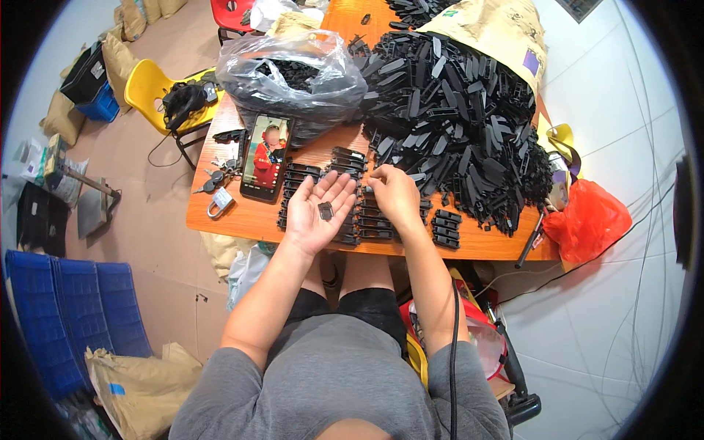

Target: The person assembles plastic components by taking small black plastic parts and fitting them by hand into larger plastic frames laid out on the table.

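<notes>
My left hand (317, 214) is turned palm up over the table's near edge, fingers stretched out. On its palm lies a small black plastic piece (325, 211). Just to its right, my right hand (396, 196) bends down with thumb and forefinger pinched together over the rows of black plastic parts. Whatever sits between those fingertips is too small to make out. Long black parts (374, 224) lie side by side in several columns beneath and around both hands, partly hidden by them. A short separate stack of such parts (446, 229) lies right of my right hand.
A big heap of loose black parts (455, 125) spills from a paper sack (499, 37). Left of it stands a clear plastic bag (293, 73) of small black pieces. A phone (264, 158), padlock (220, 203) and keys (213, 181) lie left; a red bag (589, 220) sits right.
</notes>
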A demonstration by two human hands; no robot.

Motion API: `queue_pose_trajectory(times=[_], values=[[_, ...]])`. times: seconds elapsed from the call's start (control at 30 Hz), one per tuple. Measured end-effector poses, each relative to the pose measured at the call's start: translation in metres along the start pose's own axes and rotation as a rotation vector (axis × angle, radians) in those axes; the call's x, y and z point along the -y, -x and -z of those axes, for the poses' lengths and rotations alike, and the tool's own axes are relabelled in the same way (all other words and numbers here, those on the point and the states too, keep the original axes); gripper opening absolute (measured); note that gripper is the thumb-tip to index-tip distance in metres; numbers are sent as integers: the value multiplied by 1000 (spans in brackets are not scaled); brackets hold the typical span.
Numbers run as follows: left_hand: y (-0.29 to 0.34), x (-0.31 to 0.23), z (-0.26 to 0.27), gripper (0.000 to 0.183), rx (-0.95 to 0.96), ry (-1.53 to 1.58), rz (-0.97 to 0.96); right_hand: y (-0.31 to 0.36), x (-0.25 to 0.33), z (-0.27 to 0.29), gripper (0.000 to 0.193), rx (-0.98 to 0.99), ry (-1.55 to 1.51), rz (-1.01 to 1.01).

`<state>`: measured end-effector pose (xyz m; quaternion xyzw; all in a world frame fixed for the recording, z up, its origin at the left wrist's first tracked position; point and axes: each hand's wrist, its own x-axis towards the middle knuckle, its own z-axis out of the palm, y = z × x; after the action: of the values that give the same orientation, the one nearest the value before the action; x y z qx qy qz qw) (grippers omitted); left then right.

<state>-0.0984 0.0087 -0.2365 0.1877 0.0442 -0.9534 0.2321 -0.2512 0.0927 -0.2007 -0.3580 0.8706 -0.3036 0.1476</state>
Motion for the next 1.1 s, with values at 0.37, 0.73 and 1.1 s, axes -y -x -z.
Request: queue_pose_trajectory(times=[0.37,0.73,1.1], values=[[4,22,-23,65,169,-47,37,58,33,19,24,105,-176,246],[5,28,-23,61,66,-61,-3,69,38,19,20,204,-15,272],[-5,26,-14,52,67,35,-12,74,25,7,11,-262,195,551]])
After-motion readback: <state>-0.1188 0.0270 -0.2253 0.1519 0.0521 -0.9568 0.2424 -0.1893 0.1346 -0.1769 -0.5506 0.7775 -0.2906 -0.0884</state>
